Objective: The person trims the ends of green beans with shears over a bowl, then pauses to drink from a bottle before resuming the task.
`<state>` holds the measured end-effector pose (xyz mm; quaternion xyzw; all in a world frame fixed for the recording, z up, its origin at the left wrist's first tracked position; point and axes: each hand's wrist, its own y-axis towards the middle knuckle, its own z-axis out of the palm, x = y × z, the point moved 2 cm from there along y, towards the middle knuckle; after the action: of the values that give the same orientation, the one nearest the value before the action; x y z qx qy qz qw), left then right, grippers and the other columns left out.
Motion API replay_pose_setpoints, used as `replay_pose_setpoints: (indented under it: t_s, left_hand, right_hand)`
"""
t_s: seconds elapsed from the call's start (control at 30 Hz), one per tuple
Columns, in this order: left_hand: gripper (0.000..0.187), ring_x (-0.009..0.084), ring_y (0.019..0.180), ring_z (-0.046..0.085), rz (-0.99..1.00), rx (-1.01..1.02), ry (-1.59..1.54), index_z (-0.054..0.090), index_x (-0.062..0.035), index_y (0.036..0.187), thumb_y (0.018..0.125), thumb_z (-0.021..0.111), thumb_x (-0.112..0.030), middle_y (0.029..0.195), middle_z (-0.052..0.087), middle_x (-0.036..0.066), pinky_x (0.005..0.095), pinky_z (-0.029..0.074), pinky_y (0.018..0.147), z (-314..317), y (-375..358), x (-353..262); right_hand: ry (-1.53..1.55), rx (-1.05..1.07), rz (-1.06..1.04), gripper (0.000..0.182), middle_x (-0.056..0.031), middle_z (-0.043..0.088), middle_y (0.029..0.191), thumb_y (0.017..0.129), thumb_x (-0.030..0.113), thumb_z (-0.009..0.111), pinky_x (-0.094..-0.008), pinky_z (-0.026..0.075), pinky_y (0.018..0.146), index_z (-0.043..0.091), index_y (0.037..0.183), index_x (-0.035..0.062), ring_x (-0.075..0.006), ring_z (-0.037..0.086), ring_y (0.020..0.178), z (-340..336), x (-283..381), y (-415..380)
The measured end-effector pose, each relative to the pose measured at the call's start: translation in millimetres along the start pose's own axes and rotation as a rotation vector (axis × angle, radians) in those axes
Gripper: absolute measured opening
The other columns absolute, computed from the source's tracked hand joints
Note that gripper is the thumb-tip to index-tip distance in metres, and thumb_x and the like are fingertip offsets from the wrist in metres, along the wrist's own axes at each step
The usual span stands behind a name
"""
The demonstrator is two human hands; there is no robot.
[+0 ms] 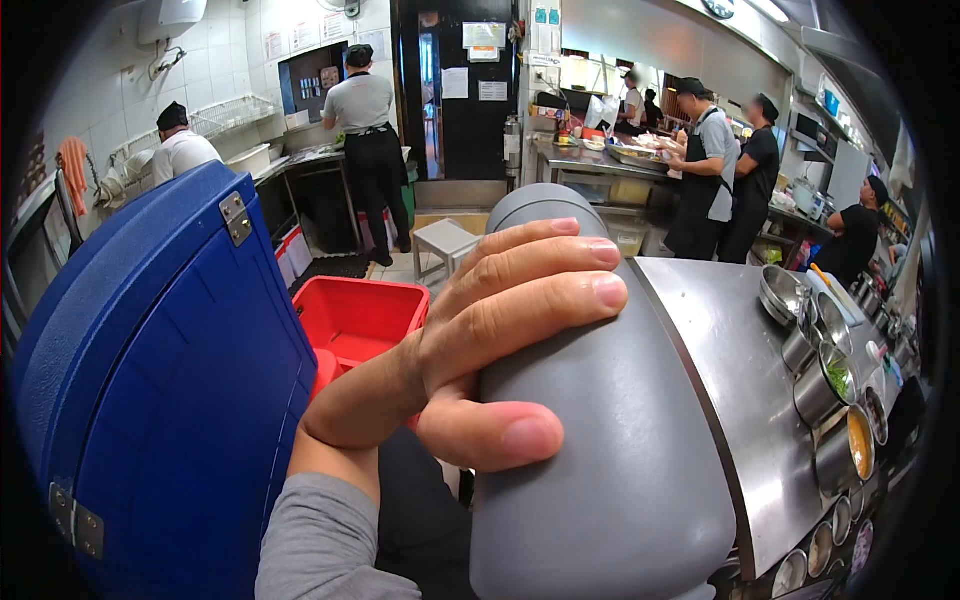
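Observation:
My left hand (510, 340), in a grey sleeve, comes in from the lower left. It lies palm down on a large, smooth, rounded grey object (620, 470), fingers stretched to the right and thumb apart below them. The fingers are not wrapped round anything. My right hand is out of view. Left of my forearm stands a big blue panel or lid (200, 380) with metal hinges. Just beyond my wrist is a red bin (362, 310). A steel worktop (730, 370) runs along the right side of the grey object.
Pans and pots (822, 385) with food line the worktop's right edge. A grey stool (445, 240) stands beyond the red bin. One person (366, 110) works at the back left, another (187, 150) at far left. Several people are at the right, near a counter (600, 165).

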<state>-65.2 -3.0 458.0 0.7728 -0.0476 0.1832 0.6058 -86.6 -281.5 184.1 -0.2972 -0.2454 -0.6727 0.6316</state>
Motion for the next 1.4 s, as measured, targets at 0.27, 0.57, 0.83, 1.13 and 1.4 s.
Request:
replay_pose_setpoints:
  t_s: [0.27, 0.57, 0.83, 1.13, 1.4]
  left_hand:
    - [0.043, 0.0436, 0.107, 0.062, 0.025, -0.020, -0.003, 0.042, -0.0260, 0.128, 0.090, 0.063, -0.027, 0.121, 0.058, 0.028, 0.0584, 0.045, 0.097, -3.7, 0.2, -2.1]
    - [0.043, 0.0437, 0.108, 0.061, 0.032, -0.052, -0.005, 0.042, -0.0266, 0.128, 0.090, 0.062, -0.027, 0.122, 0.058, 0.028, 0.0588, 0.045, 0.097, -3.3, -2.1, -2.9]
    - [0.045, 0.0440, 0.107, 0.062, 0.031, -0.018, 0.018, 0.041, -0.0273, 0.129, 0.090, 0.063, -0.028, 0.122, 0.058, 0.028, 0.0593, 0.046, 0.096, -6.8, -3.0, -2.0]
    - [0.047, 0.0442, 0.105, 0.062, 0.055, -0.020, 0.036, 0.039, -0.0248, 0.129, 0.089, 0.064, -0.025, 0.120, 0.058, 0.029, 0.0591, 0.047, 0.095, -8.1, -9.6, 3.4]
    - [0.042, 0.0448, 0.102, 0.063, -0.211, 0.150, 0.054, 0.039, -0.0145, 0.125, 0.090, 0.062, -0.018, 0.117, 0.058, 0.033, 0.0574, 0.048, 0.094, -9.2, -36.1, -11.3]
  right_hand:
    - [-0.016, -0.002, -0.034, 0.063, -0.0133, 0.061, 0.118, 0.086, 0.029, 0.074, -0.0320, 0.052, 0.081, 0.040, 0.137, 0.0115, -0.0227, 0.062, 0.099, 7.9, 9.3, -2.5]
    - [-0.015, 0.024, -0.013, 0.061, -0.0131, 0.060, 0.119, 0.087, 0.028, 0.073, -0.0319, 0.053, 0.081, 0.041, 0.136, 0.0115, -0.0223, 0.062, 0.099, 9.4, 9.5, -1.7]
    - [-0.023, 0.028, -0.015, 0.062, -0.0128, 0.060, 0.119, 0.087, 0.029, 0.073, -0.0324, 0.052, 0.082, 0.040, 0.137, 0.0115, -0.0226, 0.062, 0.100, 10.2, 8.4, 0.3]
    - [-0.021, 0.045, -0.064, 0.065, -0.0138, 0.057, 0.123, 0.087, 0.031, 0.071, -0.0339, 0.051, 0.084, 0.039, 0.139, 0.0118, -0.0233, 0.060, 0.103, 17.5, 12.0, -1.1]
    - [-0.044, 0.068, -0.131, 0.073, -0.0169, 0.055, 0.126, 0.082, 0.031, 0.073, -0.0339, 0.051, 0.086, 0.035, 0.141, 0.0088, -0.0250, 0.059, 0.106, 27.0, 18.6, -4.4]
